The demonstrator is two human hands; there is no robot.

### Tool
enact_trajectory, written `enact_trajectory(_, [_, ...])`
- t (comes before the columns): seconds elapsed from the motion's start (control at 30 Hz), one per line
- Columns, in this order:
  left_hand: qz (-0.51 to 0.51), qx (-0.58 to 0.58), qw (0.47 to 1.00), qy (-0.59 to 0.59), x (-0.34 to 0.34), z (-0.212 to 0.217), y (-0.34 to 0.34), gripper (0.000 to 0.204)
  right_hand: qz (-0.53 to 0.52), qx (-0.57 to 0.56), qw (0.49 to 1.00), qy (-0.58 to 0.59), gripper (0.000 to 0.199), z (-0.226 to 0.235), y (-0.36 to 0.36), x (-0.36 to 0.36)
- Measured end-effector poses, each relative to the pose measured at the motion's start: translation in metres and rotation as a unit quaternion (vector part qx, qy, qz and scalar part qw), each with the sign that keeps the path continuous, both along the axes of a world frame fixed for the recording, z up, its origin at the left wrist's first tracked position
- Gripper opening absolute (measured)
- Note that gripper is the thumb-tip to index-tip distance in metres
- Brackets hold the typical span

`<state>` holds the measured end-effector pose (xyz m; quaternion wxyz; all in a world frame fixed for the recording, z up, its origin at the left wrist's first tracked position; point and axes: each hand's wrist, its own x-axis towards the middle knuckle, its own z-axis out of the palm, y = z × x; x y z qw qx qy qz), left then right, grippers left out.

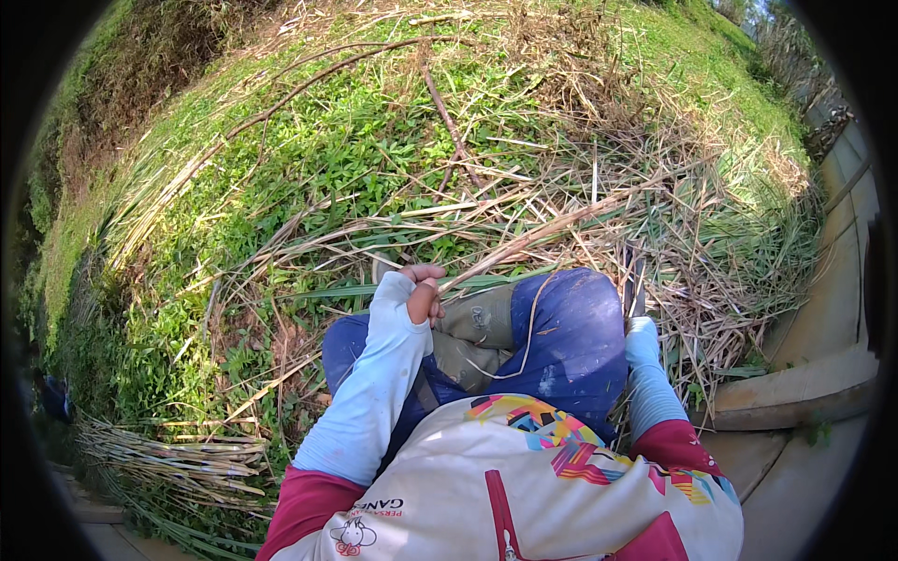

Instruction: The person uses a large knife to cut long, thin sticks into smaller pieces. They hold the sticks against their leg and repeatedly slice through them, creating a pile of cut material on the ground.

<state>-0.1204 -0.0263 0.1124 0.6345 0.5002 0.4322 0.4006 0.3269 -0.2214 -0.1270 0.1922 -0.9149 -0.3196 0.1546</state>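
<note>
In our left hand [426,295] we grip a long, slender, tan stalk [552,231]; our right hand's [640,326] state we cannot tell.

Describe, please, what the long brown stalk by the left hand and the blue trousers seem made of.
The long brown stalk looks like dried plant stem, matte, with streaked tan surface. The blue trousers are probably cloth, fibre unclear: a dull finish and soft creases suggest it.
</note>
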Motion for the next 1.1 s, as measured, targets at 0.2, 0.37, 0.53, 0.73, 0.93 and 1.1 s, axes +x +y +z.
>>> enact_trajectory(0.2, [-0.008,-0.020,1.000,-0.014,-0.001,-0.002,-0.006,0.028,-0.089,0.062,0.994,0.028,0.022,0.021,0.016,-0.015])
enact_trajectory(0.37, [-0.023,-0.022,0.999,-0.007,-0.003,-0.008,-0.005,0.024,-0.073,0.025,0.996,-0.040,0.022,-0.011,0.006,0.004])
enact_trajectory(0.53, [-0.062,-0.032,0.997,0.014,-0.004,-0.011,-0.006,0.026,-0.028,-0.012,0.999,0.014,0.027,-0.008,-0.012,0.045])
enact_trajectory(0.73, [-0.127,-0.089,0.988,-0.003,0.000,-0.017,-0.005,0.026,-0.091,0.097,0.984,0.120,0.034,0.018,-0.034,0.062])
enact_trajectory(0.93, [-0.187,-0.160,0.969,-0.016,0.014,-0.026,0.002,0.033,-0.180,0.175,0.965,0.070,0.042,0.053,-0.056,0.042])
enact_trajectory(1.1, [-0.185,-0.125,0.974,-0.049,0.021,-0.043,0.001,0.036,-0.112,-0.010,0.986,-0.120,0.058,0.069,-0.072,0.017])
